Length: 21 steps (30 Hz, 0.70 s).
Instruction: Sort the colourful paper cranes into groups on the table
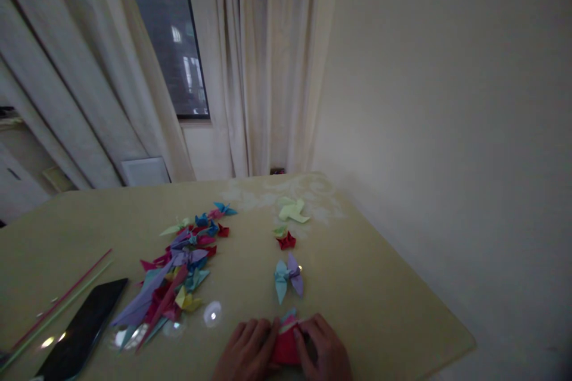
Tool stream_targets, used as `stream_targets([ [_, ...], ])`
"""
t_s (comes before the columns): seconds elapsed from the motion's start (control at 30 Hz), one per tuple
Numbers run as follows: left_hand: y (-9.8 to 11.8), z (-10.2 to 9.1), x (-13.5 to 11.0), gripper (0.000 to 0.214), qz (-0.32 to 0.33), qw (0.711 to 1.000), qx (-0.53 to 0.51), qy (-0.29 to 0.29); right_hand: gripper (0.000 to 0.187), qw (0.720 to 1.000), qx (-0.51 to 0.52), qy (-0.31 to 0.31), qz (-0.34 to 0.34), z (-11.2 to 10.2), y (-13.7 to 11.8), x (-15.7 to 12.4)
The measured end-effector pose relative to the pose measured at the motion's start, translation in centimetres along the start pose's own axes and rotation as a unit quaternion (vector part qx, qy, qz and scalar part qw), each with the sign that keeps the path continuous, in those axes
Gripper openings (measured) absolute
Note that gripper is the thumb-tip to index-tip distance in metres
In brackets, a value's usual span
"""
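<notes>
At the near edge of the view, a piece of red folding paper (286,347) lies between my two hands. My left hand (249,350) presses its fingers together along the paper's left side. On the other side, my right hand (323,347) pinches the paper's upper right with thumb and forefinger. A light blue paper tip (289,313) shows just beyond the red paper; whether the two are joined I cannot tell. Straight ahead lie a light blue folded paper piece (281,278) and a purple one (294,275), touching.
Farther back sit a red paper star (286,240) and a pale green paper pinwheel (293,210). Left of centre is a heap of colourful folded paper pieces (172,271). A black phone (84,327) and two thin paper strips (67,294) lie at far left. A wall (447,161) borders the table's right.
</notes>
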<state>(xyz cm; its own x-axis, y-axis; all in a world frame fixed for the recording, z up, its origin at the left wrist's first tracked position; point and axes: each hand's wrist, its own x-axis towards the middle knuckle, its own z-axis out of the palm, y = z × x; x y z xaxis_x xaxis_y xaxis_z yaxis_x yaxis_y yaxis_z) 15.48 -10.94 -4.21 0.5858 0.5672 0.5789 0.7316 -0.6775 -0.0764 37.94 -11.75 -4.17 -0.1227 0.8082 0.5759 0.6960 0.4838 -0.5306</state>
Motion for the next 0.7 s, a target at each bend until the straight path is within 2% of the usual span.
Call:
stream_targets([
  [0.07,0.0,0.1,0.0,0.040,0.002,1.000,-0.009,0.005,0.019,1.000,-0.018,0.008,-0.019,-0.2,0.2,0.1],
  [0.13,-0.1,0.1,-0.2,0.039,0.000,1.000,-0.021,0.009,0.035,0.998,-0.043,0.001,-0.051,-0.5,0.5,0.4],
  [0.23,-0.6,0.0,-0.8,0.046,-0.014,0.999,-0.044,0.012,0.056,0.986,-0.071,-0.055,-0.139,-0.9,0.9,1.1],
  [0.3,-1.1,-0.1,-1.4,0.050,-0.020,0.997,-0.067,0.021,0.053,0.972,-0.077,-0.088,-0.202,-1.0,1.1,1.5],
  [0.37,-1.5,-0.4,-2.0,0.041,-0.011,0.996,-0.081,0.031,0.045,0.963,-0.069,-0.108,-0.238,-0.9,1.1,1.7],
  [0.47,-2.0,-1.3,-2.3,0.026,0.005,0.996,-0.081,0.031,0.040,0.960,-0.053,-0.140,-0.236,-0.8,0.9,1.9],
  [0.63,-2.7,-2.9,-2.3,0.026,-0.016,0.992,-0.124,0.006,0.037,0.953,-0.075,-0.167,-0.241,-0.9,0.3,2.1],
  [0.7,-3.4,-3.0,-2.6,0.024,-0.035,0.987,-0.155,-0.009,0.028,0.954,-0.082,-0.157,-0.243,-0.9,0.3,2.1],
])
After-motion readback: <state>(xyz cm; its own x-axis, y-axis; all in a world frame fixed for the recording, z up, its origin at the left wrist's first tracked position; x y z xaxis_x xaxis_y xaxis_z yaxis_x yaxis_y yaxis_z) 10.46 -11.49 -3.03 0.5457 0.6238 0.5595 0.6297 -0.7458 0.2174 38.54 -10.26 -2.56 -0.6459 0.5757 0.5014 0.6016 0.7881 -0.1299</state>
